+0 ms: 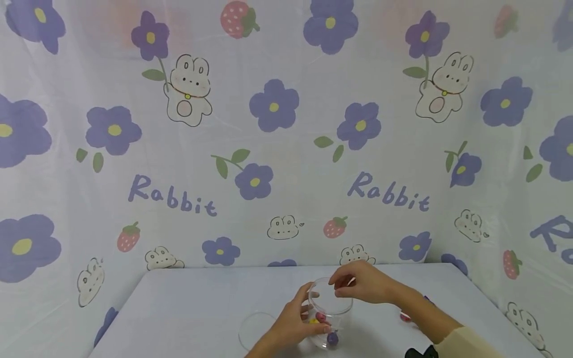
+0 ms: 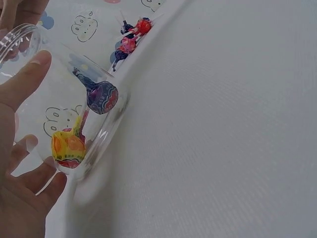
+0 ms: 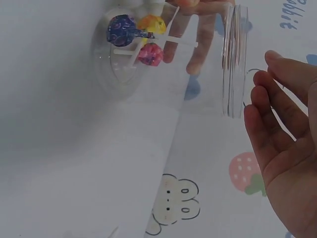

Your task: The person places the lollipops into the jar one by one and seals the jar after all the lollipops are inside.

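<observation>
At the near right edge, a cream sleeve [image 1: 467, 343] is covering the right forearm, and a small black object [image 1: 422, 352] is showing just beside it. Near the middle, a clear, round-mouthed plastic jar [image 1: 342, 318] is standing between the two hands. Low inside it, a lollipop in a dark blue-purple wrapper [image 1: 333, 339] is lying towards the near side; a ball-shaped yellow-wrapped lollipop [image 2: 68, 148] and a pinkish-red one [image 1: 320, 316] are resting close by, their sticks crossing. The left hand [image 1: 295, 320] is grasping the jar from its left side, fingers and thumb curling round the wall, so the jar is sitting just right of that palm. Left of this hand, a thin, clear, round disc [image 1: 252, 325] is lying flat on the white-covered table [image 1: 192, 308]. The right hand [image 1: 364, 282] is hovering at the jar's mouth, released, its fingers loosely bent, with the lollipops lying well below its fingertips; whether these are touching the rim, I cannot tell. Farther right, partly behind the right forearm, a small cluster of red, pink and dark blue wrapped lollipops [image 2: 131, 39] is lying on the table. At the far side, a white curtain printed with purple flowers, rabbits and strawberries [image 1: 295, 149] is hanging.
</observation>
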Tool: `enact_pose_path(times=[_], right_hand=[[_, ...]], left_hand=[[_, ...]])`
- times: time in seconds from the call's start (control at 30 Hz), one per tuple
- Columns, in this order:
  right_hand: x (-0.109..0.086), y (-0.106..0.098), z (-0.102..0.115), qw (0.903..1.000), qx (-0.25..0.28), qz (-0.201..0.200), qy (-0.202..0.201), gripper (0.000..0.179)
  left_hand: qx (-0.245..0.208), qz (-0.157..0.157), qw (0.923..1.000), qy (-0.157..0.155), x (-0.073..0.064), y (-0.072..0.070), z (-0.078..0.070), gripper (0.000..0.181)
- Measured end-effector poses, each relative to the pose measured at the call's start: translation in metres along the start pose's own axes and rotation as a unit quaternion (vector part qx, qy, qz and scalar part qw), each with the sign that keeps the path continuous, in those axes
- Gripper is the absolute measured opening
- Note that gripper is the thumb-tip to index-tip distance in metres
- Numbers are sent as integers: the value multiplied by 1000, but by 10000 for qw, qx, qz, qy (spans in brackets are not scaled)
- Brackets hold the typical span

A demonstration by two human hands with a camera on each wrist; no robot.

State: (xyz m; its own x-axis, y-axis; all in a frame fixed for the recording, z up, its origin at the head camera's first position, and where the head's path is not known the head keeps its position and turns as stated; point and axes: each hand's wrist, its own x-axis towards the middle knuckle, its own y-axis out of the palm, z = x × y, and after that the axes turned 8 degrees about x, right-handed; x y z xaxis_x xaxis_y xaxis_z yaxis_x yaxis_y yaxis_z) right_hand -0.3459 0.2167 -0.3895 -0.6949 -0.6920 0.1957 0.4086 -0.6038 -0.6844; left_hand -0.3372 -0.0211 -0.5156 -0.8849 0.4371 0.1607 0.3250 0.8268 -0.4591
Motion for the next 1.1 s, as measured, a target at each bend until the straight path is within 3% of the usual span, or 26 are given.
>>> enact_pose_path(times=[0.63,0.83,1.1], right_hand=[[-44,-28,-17,9972,82,-324,666,17],[-64,-38,-28,9963,118,-506,678,16],[-95,-49,-44,9931,18,-716,925,18]], left_hand=[[29,-91,9998,-189,1,4,0,94],[8,-32,10000,-19,1,2,1,95],[114,-51,9998,-137,0,3,0,94]])
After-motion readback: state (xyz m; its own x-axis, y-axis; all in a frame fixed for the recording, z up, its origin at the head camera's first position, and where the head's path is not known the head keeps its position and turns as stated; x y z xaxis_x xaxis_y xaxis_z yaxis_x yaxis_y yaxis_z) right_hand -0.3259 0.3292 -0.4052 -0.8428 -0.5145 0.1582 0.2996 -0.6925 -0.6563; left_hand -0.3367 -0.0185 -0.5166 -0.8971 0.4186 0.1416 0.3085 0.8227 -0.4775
